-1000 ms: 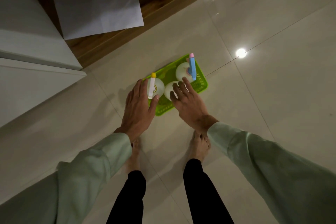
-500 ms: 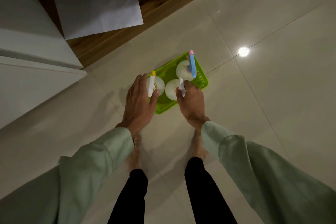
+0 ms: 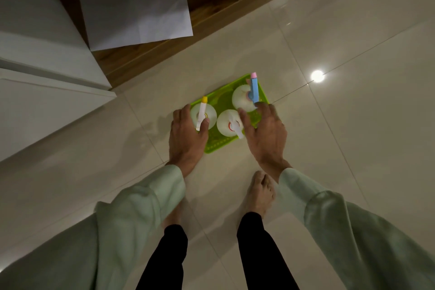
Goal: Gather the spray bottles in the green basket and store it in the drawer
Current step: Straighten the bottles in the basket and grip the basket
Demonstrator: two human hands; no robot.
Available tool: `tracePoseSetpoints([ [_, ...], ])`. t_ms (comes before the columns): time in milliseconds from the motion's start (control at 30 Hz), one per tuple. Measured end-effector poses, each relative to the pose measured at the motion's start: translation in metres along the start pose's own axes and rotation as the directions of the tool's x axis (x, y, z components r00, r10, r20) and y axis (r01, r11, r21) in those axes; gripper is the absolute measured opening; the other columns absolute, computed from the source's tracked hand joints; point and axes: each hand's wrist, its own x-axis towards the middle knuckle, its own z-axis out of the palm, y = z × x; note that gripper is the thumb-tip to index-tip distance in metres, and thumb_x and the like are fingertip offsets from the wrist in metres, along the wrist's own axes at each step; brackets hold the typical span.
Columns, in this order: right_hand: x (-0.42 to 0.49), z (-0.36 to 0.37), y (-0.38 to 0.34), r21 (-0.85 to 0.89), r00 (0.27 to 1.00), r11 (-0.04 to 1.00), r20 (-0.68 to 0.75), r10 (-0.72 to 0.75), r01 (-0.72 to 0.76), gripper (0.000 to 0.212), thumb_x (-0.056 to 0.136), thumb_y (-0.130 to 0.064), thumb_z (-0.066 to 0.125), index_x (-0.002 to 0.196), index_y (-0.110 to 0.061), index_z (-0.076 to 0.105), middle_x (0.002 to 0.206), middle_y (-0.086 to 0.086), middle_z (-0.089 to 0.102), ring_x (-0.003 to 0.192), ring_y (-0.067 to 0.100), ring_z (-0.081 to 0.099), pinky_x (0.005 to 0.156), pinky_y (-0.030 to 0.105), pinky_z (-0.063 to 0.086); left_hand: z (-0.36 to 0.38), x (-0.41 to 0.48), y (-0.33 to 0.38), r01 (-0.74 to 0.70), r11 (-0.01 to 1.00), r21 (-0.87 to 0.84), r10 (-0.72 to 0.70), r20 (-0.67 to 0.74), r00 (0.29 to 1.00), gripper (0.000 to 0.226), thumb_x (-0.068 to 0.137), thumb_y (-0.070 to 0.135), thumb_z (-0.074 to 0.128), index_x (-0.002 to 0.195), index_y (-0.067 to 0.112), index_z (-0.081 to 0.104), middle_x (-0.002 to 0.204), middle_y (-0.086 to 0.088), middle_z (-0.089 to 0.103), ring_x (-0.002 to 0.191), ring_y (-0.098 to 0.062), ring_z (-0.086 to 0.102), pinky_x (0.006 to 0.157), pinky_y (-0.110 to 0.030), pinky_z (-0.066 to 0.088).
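The green basket (image 3: 219, 146) sits on the tiled floor just ahead of my feet. Three white spray bottles stand in it: one with a yellow-tipped nozzle (image 3: 203, 110) at the left, one with a white trigger (image 3: 226, 123) in the middle, and one with a blue trigger (image 3: 254, 90) at the back right. My left hand (image 3: 186, 141) clasps the basket's left end, thumb inside by the yellow-tipped bottle. Over the basket's right side hovers my right hand (image 3: 266, 134), fingers spread and holding nothing.
A wooden compartment with white paper sheets (image 3: 136, 7) lies at floor level behind the basket. White cabinet fronts (image 3: 47, 101) stand to the left. My bare right foot (image 3: 259, 193) is close behind the basket. A lamp glare (image 3: 317, 76) shines on the tiles.
My right hand let go of the middle bottle's trigger and slid right toward the basket's right edge, fingers spreading. The left hand stayed at the left end.
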Motion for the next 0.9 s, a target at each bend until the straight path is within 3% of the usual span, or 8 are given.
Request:
tracePoseSetpoints([
  [100,0.014,-0.003,0.002,0.092,0.994,0.994,-0.077,0.073,-0.066,0.049,0.096,-0.055,0.050,0.120,-0.013,0.052,0.114,0.005,0.057,0.077,0.027,0.062,0.061,0.031,0.039,0.007,0.008,0.005,0.038,0.999,-0.009,-0.039,-0.031,0.999,0.050,0.091,0.033,0.064,0.135,0.011,0.054,0.126,-0.014,0.055,0.113,-0.035,0.057,0.090,-0.035,0.042],
  [200,0.029,0.001,0.002,0.115,0.996,0.990,0.012,0.086,-0.087,0.046,0.093,-0.048,0.058,0.123,-0.014,0.050,0.114,0.007,0.056,0.081,0.023,0.054,0.065,0.031,0.037,0.013,0.020,0.007,0.054,0.999,0.006,-0.054,-0.039,0.998,0.044,0.090,0.032,0.064,0.128,0.010,0.061,0.118,-0.015,0.060,0.106,-0.035,0.060,0.090,-0.037,0.043],
  [367,0.057,0.013,0.005,0.093,0.995,0.995,0.101,0.022,-0.031,0.032,0.094,-0.031,0.061,0.119,-0.011,0.060,0.107,0.011,0.066,0.091,0.032,0.061,0.066,0.029,0.034,0.019,0.029,0.005,0.053,0.999,0.009,-0.051,-0.107,0.993,0.024,0.088,0.025,0.063,0.098,0.003,0.066,0.097,-0.019,0.069,0.093,-0.038,0.062,0.071,-0.033,0.033],
  [567,0.068,0.008,-0.002,0.127,0.995,0.989,0.051,-0.088,0.081,0.014,0.090,-0.007,0.058,0.101,-0.010,0.066,0.090,0.015,0.067,0.079,0.031,0.060,0.062,0.026,0.028,0.016,0.025,-0.001,0.090,0.994,-0.063,-0.099,-0.165,0.981,0.023,0.086,0.026,0.066,0.084,0.002,0.064,0.086,-0.018,0.072,0.085,-0.039,0.063,0.071,-0.037,0.041],
  [700,0.073,0.008,-0.007,0.116,0.992,0.987,0.052,-0.118,0.111,0.015,0.089,-0.006,0.056,0.097,-0.011,0.067,0.087,0.013,0.067,0.073,0.028,0.057,0.062,0.025,0.027,0.018,0.025,0.001,0.095,0.990,-0.100,-0.112,-0.173,0.979,0.024,0.085,0.026,0.068,0.087,0.002,0.065,0.087,-0.017,0.072,0.085,-0.038,0.064,0.076,-0.042,0.048],
  [900,0.068,0.011,-0.004,0.086,0.996,0.993,0.041,-0.080,0.076,0.017,0.089,-0.016,0.063,0.103,-0.008,0.067,0.093,0.013,0.072,0.079,0.032,0.064,0.062,0.026,0.033,0.021,0.030,0.004,0.117,0.986,-0.121,-0.137,-0.180,0.974,0.025,0.084,0.027,0.068,0.093,0.003,0.065,0.090,-0.017,0.072,0.088,-0.038,0.065,0.076,-0.039,0.045],
])
